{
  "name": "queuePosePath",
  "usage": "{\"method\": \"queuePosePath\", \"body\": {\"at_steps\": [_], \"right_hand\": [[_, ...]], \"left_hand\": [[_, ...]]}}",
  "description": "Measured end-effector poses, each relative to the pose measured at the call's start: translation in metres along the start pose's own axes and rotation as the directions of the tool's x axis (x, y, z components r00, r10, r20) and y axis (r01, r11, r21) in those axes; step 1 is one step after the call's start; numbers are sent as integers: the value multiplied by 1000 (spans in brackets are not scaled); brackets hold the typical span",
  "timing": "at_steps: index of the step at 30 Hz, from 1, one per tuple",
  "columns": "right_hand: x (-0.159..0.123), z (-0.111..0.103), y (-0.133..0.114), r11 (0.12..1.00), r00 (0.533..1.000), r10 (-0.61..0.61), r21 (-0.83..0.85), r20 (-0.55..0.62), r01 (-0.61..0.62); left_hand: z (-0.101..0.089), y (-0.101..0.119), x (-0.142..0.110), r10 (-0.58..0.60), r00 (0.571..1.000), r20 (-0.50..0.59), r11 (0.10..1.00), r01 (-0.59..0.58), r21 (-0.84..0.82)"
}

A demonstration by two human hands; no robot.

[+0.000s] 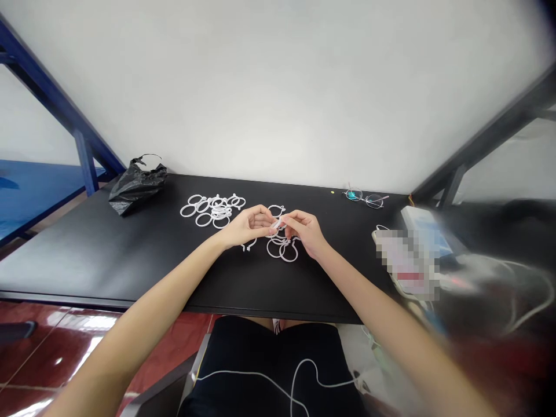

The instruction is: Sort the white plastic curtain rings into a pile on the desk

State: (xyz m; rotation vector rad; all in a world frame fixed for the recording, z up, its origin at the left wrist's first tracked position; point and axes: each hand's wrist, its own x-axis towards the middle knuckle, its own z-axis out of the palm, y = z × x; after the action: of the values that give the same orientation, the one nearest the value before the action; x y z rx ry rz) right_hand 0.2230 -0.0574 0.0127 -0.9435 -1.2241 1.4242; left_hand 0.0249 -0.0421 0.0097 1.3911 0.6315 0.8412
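Observation:
My left hand (249, 226) and my right hand (305, 230) meet over the middle of a black table (130, 255). Both pinch the same small white plastic ring (278, 223) between their fingertips. Under the hands lie a few more white rings (282, 249), linked or overlapping. A larger heap of white rings (214, 208) lies just left of my left hand, further back on the table.
A crumpled black plastic bag (136, 184) sits at the table's back left. A pair of glasses (365, 198) lies at the back right by the white wall. A phone and other blurred items (410, 260) with white cables occupy the right end. Blue metal frames stand left.

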Motion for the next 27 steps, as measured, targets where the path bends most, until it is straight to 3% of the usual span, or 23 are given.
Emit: {"method": "queuePosePath", "body": {"at_steps": [7, 22, 27], "right_hand": [[0, 2, 4, 995, 995, 94, 32, 32, -95], [1, -2, 0, 998, 998, 45, 49, 43, -47], [-1, 2, 2, 997, 999, 47, 55, 18, -48]], "left_hand": [[-4, 4, 0, -111, 994, -4, 989, 111, 99], [1, 4, 0, -72, 997, 37, 997, 71, 41], [0, 8, -1, -89, 996, 4, 994, 89, 57]]}}
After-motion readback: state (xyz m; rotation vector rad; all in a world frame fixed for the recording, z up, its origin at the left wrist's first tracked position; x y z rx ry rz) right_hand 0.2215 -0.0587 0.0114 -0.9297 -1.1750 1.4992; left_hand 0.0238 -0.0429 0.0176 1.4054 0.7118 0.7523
